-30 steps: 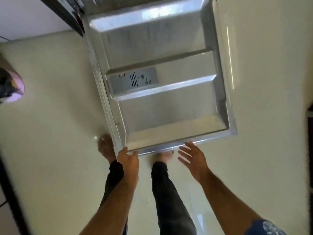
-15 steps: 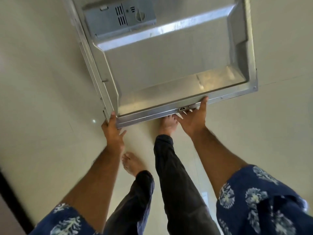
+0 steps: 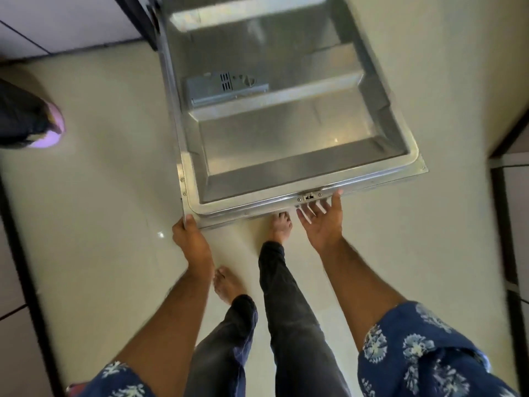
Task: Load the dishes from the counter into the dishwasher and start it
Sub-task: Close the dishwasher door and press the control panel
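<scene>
Brushed stainless-steel dishwasher door (image 3: 286, 133) lies further open than half second ago, near level above glossy cream floor tiles (image 3: 86, 224). Left hand (image 3: 190, 237) grips near corner, fingers wrapped under rim. Right hand (image 3: 323, 222) now palm-up, fingers spread beneath front edge by latch. Grey plastic detergent dispenser (image 3: 226, 87) exposed. No dishes visible; loading seemingly not begun.

- dishwasher door (image 3: 286, 133): steel inner face up, hinged open toward the person, seen from above over pale floor
- grey detergent dispenser (image 3: 226, 85) on the door's middle, round knob at its right end
- latch (image 3: 310, 196) at the middle of the near edge
- door's near left corner and near edge are in the person's hands
</scene>
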`<state>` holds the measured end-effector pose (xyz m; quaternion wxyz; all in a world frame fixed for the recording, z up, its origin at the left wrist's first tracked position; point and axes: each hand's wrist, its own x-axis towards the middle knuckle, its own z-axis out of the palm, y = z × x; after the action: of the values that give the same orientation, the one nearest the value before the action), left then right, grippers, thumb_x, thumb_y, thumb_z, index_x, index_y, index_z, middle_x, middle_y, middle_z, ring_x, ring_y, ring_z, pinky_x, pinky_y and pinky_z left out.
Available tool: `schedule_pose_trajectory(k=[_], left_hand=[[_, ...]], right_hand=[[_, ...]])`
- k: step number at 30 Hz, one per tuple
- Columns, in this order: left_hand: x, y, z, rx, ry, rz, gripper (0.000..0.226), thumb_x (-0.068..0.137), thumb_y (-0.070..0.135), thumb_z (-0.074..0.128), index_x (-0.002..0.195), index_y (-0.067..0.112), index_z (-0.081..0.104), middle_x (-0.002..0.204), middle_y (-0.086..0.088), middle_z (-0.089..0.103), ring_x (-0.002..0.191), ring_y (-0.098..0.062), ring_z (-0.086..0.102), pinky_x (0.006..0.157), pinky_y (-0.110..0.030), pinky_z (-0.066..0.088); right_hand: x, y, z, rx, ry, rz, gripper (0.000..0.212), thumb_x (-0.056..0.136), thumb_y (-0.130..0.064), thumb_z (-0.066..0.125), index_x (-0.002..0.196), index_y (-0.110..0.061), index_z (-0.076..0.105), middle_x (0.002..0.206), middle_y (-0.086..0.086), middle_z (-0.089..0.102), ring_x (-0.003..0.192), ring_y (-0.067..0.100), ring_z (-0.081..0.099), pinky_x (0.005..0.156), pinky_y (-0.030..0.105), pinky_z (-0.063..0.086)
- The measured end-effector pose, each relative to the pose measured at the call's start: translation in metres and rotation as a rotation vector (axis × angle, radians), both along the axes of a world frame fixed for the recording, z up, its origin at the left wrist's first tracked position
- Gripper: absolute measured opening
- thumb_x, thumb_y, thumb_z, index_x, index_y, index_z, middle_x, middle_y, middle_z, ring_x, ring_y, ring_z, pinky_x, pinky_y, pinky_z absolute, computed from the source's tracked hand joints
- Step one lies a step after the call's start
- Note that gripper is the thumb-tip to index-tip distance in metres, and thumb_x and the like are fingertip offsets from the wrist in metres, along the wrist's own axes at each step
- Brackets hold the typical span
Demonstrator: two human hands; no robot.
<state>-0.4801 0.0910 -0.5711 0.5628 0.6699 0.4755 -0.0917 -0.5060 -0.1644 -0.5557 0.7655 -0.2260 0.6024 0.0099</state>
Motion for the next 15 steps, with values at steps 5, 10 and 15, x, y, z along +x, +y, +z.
schedule_pose_trajectory(k=[5, 10, 15], left_hand=[[0.033, -0.01, 0.113, 0.101, -0.125, 0.0, 0.036, 0.097, 0.017, 0.055, 0.126, -0.005, 0.056, 0.123, -0.022, 0.059, 0.113, -0.033, 0.059, 0.099, -0.054, 0.049], [0.086, -0.026, 0.217, 0.217, -0.324, -0.12, 0.057, 0.083, 0.008, 0.068, 0.134, -0.012, 0.05, 0.125, -0.03, 0.056, 0.117, -0.04, 0.057, 0.103, -0.046, 0.047], [0.136, -0.042, 0.282, 0.397, -0.469, -0.367, 0.084, 0.079, 0.021, 0.067, 0.149, -0.009, 0.031, 0.147, -0.036, 0.03, 0.137, -0.049, 0.031, 0.117, -0.038, 0.023]], right_hand=[[0.036, 0.003, 0.11, -0.079, -0.041, -0.002, 0.043, 0.095, -0.05, 0.059, 0.114, -0.011, 0.061, 0.111, 0.012, 0.065, 0.102, 0.029, 0.065, 0.083, 0.038, 0.056], [0.09, 0.002, 0.21, -0.22, -0.152, 0.071, 0.022, 0.096, -0.008, 0.057, 0.116, -0.001, 0.062, 0.096, 0.013, 0.068, 0.087, 0.029, 0.068, 0.074, 0.034, 0.058], [0.151, -0.005, 0.274, -0.308, -0.232, 0.151, 0.031, 0.091, 0.005, 0.06, 0.118, 0.001, 0.046, 0.115, 0.02, 0.057, 0.097, 0.03, 0.064, 0.079, 0.034, 0.059]])
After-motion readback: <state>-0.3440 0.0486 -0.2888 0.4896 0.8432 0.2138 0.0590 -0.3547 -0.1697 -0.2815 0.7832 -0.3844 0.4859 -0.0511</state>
